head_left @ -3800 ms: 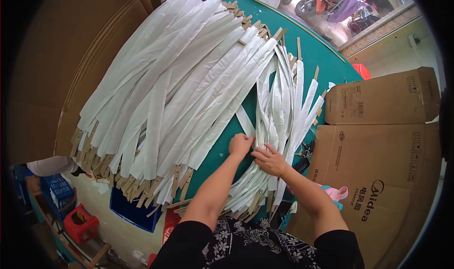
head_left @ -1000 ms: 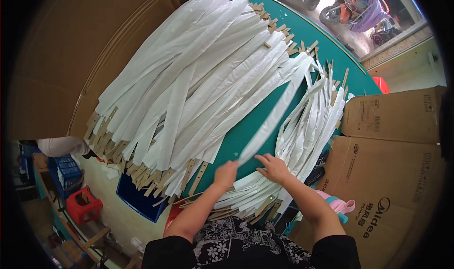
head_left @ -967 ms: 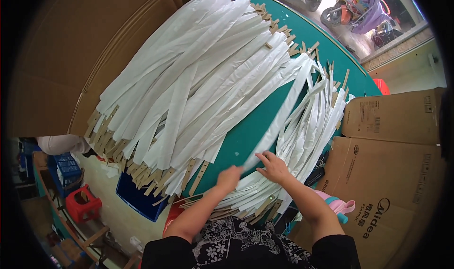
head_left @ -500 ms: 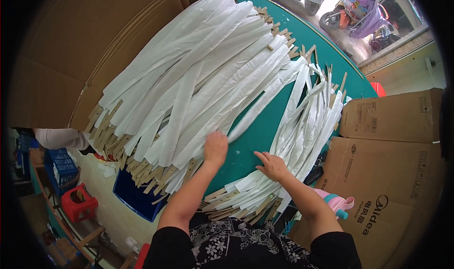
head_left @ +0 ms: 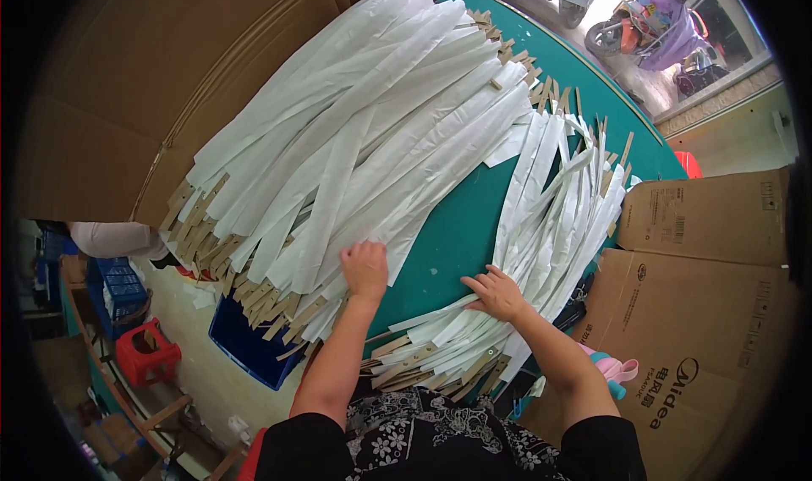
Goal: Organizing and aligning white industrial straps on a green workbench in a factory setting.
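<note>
A large pile of long white wrapped strips [head_left: 338,134] with brown slotted ends lies across the left and middle of the green table [head_left: 461,227]. My left hand [head_left: 365,269] lies palm down on the near right edge of this pile, its fingers spread over the strips and gripping nothing. A smaller, looser bundle of similar white strips [head_left: 550,219] curves along the right side. Resting on the left edge of that bundle is my right hand [head_left: 496,295], open, with its thumb apart from the fingers. The undersides of both hands are hidden.
Cardboard boxes stand at the left [head_left: 110,100] and right [head_left: 694,312]. A blue bin [head_left: 254,346] and a red stool [head_left: 148,351] are on the floor at lower left. A pink bottle [head_left: 616,369] sits near my right forearm. Beyond the table is a parked scooter [head_left: 651,24].
My left hand has moved left onto the large pile. A strip that slanted across the gap now lies along the pile's edge. My right hand stays at the smaller bundle.
</note>
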The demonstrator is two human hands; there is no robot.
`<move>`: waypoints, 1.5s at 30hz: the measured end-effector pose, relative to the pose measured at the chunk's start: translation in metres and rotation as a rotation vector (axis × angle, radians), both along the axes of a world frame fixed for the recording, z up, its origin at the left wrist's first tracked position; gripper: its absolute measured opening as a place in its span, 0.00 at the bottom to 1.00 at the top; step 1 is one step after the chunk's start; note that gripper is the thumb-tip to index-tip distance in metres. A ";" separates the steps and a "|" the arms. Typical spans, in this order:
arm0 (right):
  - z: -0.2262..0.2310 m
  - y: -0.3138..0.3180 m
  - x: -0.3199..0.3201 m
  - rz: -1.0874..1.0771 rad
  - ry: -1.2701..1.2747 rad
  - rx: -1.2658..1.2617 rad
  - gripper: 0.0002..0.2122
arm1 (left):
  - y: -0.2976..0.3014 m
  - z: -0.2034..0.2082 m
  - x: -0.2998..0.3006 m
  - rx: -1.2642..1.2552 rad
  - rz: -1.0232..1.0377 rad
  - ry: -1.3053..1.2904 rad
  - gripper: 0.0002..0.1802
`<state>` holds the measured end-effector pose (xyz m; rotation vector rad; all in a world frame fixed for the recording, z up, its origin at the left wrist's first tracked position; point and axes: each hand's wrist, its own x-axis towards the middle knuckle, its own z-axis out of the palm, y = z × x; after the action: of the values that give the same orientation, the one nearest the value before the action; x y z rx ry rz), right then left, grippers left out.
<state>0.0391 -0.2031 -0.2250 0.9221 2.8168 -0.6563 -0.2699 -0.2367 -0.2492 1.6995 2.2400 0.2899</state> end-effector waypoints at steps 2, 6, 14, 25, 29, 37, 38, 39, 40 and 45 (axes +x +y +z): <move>0.002 0.000 -0.002 -0.028 0.068 0.028 0.30 | -0.010 -0.005 0.014 -0.074 -0.242 -0.017 0.26; 0.016 0.007 -0.017 -0.044 0.042 0.048 0.36 | -0.021 -0.013 0.035 0.335 -0.051 -0.043 0.24; 0.005 0.025 -0.034 -0.197 -0.228 -0.260 0.31 | -0.024 -0.011 0.045 -0.192 -0.367 -0.056 0.11; 0.020 0.055 -0.047 0.067 -0.161 -0.251 0.24 | 0.003 -0.043 0.058 0.217 0.052 -0.117 0.29; 0.017 0.065 -0.058 -0.108 -0.076 0.018 0.28 | -0.028 -0.046 0.068 -0.043 -0.178 -0.284 0.19; -0.006 0.072 -0.037 0.107 -0.149 0.140 0.14 | -0.041 0.014 0.040 0.316 -0.240 -0.125 0.33; -0.002 0.070 -0.032 0.071 -0.220 0.066 0.15 | -0.035 0.012 0.032 0.433 -0.050 0.017 0.34; -0.012 0.069 -0.025 0.031 -0.174 0.006 0.19 | -0.028 0.011 0.024 0.433 -0.047 0.017 0.34; -0.009 0.069 -0.024 0.038 -0.171 0.008 0.19 | -0.020 0.012 0.013 0.400 0.056 0.060 0.33; 0.002 0.071 -0.015 0.051 -0.086 -0.204 0.35 | -0.027 -0.014 0.002 0.171 0.089 0.000 0.28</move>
<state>0.0245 -0.1320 -0.2227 0.8189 2.6285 -0.8564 -0.2675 -0.2640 -0.2635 1.6825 2.3540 0.5161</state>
